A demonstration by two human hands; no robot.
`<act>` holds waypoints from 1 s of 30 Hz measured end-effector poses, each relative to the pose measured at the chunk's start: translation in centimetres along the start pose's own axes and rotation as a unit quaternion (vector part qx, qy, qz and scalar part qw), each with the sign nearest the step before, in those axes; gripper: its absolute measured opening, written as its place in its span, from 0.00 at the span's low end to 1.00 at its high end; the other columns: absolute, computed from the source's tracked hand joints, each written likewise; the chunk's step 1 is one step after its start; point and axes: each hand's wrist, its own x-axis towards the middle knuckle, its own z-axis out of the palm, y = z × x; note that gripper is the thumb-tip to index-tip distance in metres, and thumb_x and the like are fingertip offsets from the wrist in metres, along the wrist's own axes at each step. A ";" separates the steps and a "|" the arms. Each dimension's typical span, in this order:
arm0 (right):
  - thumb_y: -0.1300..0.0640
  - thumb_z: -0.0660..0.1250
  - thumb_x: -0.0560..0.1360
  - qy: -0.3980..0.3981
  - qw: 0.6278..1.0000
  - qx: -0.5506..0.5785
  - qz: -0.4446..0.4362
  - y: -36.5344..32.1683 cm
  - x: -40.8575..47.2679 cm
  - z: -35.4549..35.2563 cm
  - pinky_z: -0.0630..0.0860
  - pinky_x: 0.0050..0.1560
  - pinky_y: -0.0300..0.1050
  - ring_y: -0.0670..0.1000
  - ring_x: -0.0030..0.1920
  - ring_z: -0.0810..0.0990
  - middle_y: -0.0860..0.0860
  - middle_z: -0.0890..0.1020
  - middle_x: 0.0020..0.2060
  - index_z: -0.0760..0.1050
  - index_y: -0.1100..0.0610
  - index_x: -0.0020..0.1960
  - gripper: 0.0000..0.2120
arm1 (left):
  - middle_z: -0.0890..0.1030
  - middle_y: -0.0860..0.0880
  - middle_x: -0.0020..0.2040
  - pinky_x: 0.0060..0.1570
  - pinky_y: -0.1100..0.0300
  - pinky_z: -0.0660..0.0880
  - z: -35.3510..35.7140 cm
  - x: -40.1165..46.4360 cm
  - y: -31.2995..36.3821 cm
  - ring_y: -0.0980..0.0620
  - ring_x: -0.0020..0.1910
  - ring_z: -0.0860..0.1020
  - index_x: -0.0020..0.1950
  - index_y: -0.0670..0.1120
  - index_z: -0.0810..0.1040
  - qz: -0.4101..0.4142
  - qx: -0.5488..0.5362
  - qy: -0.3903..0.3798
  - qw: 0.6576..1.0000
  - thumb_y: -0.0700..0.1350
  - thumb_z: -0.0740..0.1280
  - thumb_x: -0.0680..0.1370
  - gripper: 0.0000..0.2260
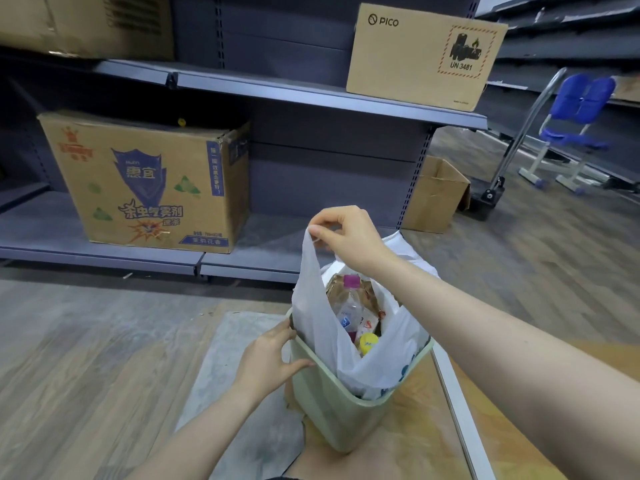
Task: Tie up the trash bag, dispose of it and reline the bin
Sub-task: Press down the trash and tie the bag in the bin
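Pale green bin (332, 407) steadied at its rim by the left hand (266, 358); right hand (346, 233) pinches a handle of the white trash bag (315, 306), lifted above the bottles.

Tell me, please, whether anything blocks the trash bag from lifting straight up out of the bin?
Nothing visible does. The right hand pinches the trash bag handle above the bin, the space overhead is open, and the left hand only grips the rim.
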 end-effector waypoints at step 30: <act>0.61 0.65 0.75 0.041 0.996 -0.081 -0.019 -0.9 0.6 -0.6 0.77 0.50 0.47 0.51 0.41 0.81 0.50 0.85 0.37 0.83 0.59 0.41 0.09 | 0.72 0.52 0.70 0.58 0.61 0.73 0.0 0.6 -0.3 0.53 0.64 0.76 0.61 0.47 0.79 -0.020 0.014 -0.006 1.000 0.59 0.73 0.68 0.26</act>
